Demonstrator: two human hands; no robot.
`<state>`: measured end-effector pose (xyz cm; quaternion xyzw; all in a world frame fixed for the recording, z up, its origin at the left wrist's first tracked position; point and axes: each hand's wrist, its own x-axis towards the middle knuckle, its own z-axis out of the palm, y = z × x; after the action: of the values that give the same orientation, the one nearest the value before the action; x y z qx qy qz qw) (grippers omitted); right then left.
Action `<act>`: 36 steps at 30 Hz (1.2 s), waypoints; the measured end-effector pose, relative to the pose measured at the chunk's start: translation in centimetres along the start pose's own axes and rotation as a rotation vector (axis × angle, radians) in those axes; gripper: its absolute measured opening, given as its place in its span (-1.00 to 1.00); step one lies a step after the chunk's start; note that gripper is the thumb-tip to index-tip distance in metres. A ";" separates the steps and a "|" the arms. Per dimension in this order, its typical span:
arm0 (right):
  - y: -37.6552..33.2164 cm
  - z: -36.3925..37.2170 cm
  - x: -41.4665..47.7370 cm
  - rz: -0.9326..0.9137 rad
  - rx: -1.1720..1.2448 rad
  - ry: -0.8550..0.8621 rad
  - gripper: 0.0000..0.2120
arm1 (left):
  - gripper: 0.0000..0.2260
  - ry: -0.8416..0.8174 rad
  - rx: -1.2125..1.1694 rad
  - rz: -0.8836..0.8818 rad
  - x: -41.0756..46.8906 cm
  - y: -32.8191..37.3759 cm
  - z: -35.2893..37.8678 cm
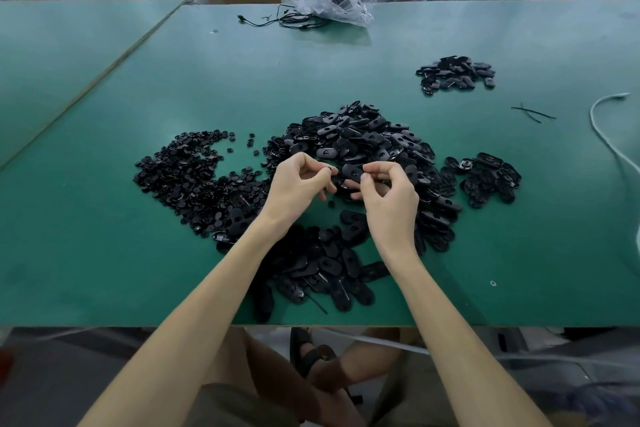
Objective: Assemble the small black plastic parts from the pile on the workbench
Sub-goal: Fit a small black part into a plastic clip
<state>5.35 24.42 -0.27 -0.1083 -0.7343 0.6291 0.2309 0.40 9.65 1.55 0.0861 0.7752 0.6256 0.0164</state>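
My left hand (299, 184) pinches a small round black part (329, 169) between thumb and forefinger. My right hand (389, 192) holds a black oval plastic shell (352, 172) by its right end, fingers curled round it. The two parts are held close together above the green workbench (104, 218). A large pile of oval shells (360, 139) lies just beyond my hands. A pile of small round parts (187, 180) lies to the left. More oval shells (322, 267) lie between my forearms.
A small heap of black pieces (457, 74) sits far right, another cluster (488, 178) right of the main pile. A clear plastic bag (337, 0) and black cables lie at the far edge. A white cable (602, 128) runs along the right side. Black ties (533, 112) lie nearby.
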 end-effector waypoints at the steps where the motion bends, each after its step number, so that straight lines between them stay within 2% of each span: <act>1: 0.0 0.0 0.0 0.001 -0.002 -0.003 -0.90 | -0.95 0.002 -0.020 0.008 -0.1 -0.1 -0.1; 5: 0.1 0.0 0.1 0.000 -0.002 -0.015 -0.90 | -0.84 0.024 -0.067 0.012 -0.4 -0.4 -0.5; 19: 0.3 -0.1 0.1 -0.002 -0.036 -0.035 -0.89 | -0.88 -0.014 -0.211 0.086 -0.4 -1.4 -0.7; 23: 0.3 0.0 0.0 -0.009 -0.045 -0.039 -0.89 | -0.96 -0.040 -0.167 0.119 -0.4 -1.5 -0.6; 36: 0.6 0.2 -0.1 -0.030 -0.064 -0.069 -0.86 | -0.91 -0.094 -0.034 0.156 -0.5 -1.6 -0.1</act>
<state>5.26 24.33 -0.85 -0.0826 -0.7630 0.6052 0.2112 0.74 9.17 -0.06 0.1752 0.7536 0.6335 0.0054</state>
